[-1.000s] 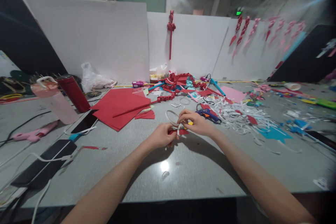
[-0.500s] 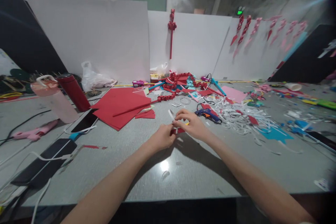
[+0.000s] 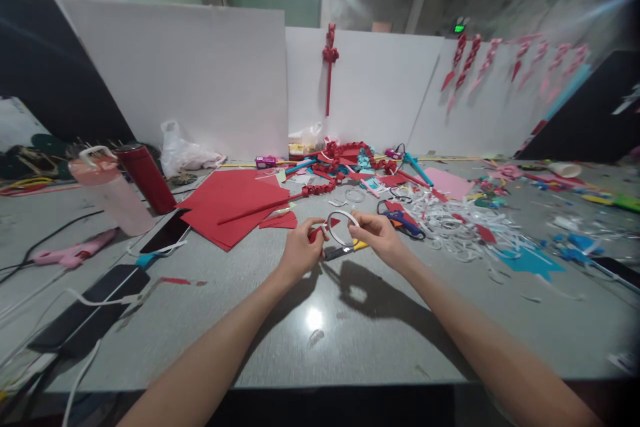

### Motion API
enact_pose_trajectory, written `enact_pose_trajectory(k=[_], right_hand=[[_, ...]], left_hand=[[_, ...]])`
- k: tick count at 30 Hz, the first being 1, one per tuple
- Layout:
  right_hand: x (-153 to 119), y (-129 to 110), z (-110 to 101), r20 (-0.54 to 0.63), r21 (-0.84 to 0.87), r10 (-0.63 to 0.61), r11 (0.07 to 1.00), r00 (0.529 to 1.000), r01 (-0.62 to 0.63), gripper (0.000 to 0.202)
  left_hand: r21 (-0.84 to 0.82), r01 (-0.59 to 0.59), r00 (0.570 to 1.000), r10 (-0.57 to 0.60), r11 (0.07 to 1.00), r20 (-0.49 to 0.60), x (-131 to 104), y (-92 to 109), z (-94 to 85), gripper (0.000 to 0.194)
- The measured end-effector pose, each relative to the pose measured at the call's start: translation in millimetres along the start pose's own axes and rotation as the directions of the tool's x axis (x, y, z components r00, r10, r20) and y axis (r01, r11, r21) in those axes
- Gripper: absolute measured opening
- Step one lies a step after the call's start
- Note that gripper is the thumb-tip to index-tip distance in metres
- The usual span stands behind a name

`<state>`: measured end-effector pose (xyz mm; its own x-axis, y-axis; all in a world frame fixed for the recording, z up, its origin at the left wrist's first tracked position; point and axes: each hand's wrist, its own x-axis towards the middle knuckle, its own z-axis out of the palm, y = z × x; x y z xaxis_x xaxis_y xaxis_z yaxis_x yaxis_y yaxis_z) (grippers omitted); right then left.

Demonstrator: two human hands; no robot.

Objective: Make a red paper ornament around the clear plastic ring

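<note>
We see both hands out over the grey table (image 3: 395, 347), fingers drawn in close around small things. Taking the thin white tape roll (image 3: 355, 221) as the middle of our clock, we find it upright in the air, its ring facing us, with the right hand (image 3: 381, 238) at three o'clock, thumb and fingers pinching its near rim. The left hand (image 3: 300, 248) sits at nine o'clock, fingers closed on a small red paper piece (image 3: 316, 234); we cannot tell whether its fingertips also touch the tape roll. At six o'clock, just below the ring, we see a yellow and black utility knife (image 3: 358, 246), though we cannot tell whether it rests on the table. At three o'clock we have a dark blue glue gun (image 3: 410, 225), and past it a tangle of white paper strips (image 3: 443, 220). A blue paper sheet (image 3: 533, 263) lies between three and four. At ten o'clock large red paper sheets (image 3: 235, 187) overlap, a slim red stick (image 3: 255, 209) across them. Towards nine stand a red flask (image 3: 147, 180) and a pink bottle (image 3: 117, 203), well apart from the left hand. At twelve, we see red braided paper chains (image 3: 345, 153) heaped near the white panel (image 3: 385, 87).
</note>
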<state>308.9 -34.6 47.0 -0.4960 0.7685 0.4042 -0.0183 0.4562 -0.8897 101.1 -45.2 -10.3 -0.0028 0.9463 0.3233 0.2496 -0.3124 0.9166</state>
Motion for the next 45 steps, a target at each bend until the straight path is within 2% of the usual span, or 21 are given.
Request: enact_pose_trajectory(k=[4, 6, 10, 14, 20, 25, 35, 45], right_hand=[[-0.2, 9.0, -2.6, 0.015, -0.091, -0.067, 0.994, 0.998, 0.068, 0.063], [0.1, 13.7, -2.0, 0.012, -0.126, -0.061, 0.99, 0.998, 0.062, 0.07], [0.6, 15.9, 2.9, -0.024, -0.172, -0.047, 0.984, 0.999, 0.043, 0.065], [-0.8, 13.8, 8.4, -0.002, -0.147, 0.01, 0.989, 1.0, -0.01, 0.059], [-1.5, 17.8, 14.6, 0.029, -0.089, 0.111, 0.99, 0.993, -0.108, 0.06], [0.8, 21.3, 21.6, 0.033, -0.001, 0.181, 0.984, 0.983, -0.181, 0.06], [2.3, 27.6, 29.6, -0.138, -0.019, 0.232, 0.971, 0.963, -0.236, 0.061], [-0.6, 21.2, 35.2, -0.3, -0.109, 0.114, 0.982, 0.947, -0.153, 0.05]], left_hand=[[-0.045, -0.033, 0.998, 0.031, 0.998, -0.047, 0.9, 1.9, -1.2, 0.029], [-0.052, -0.069, 0.995, 0.065, 0.996, -0.074, 0.5, 3.6, -2.8, 0.029], [0.023, -0.152, 0.977, 0.153, 0.988, -0.146, -0.3, 7.7, -7.5, 0.03], [0.054, -0.176, 0.964, 0.183, 0.983, -0.191, -0.4, 10.1, -10.0, 0.028], [0.031, -0.206, 0.959, 0.208, 0.978, -0.195, -1.0, 10.6, -8.6, 0.027], [0.041, -0.226, 0.963, 0.229, 0.973, -0.139, -4.0, 10.7, -7.1, 0.026], [0.008, -0.184, 0.981, 0.184, 0.983, -0.066, -11.3, 12.8, -0.1, 0.024], [-0.254, -0.018, 0.999, 0.01, 0.967, -0.032, -11.7, 18.5, 7.8, 0.033]])
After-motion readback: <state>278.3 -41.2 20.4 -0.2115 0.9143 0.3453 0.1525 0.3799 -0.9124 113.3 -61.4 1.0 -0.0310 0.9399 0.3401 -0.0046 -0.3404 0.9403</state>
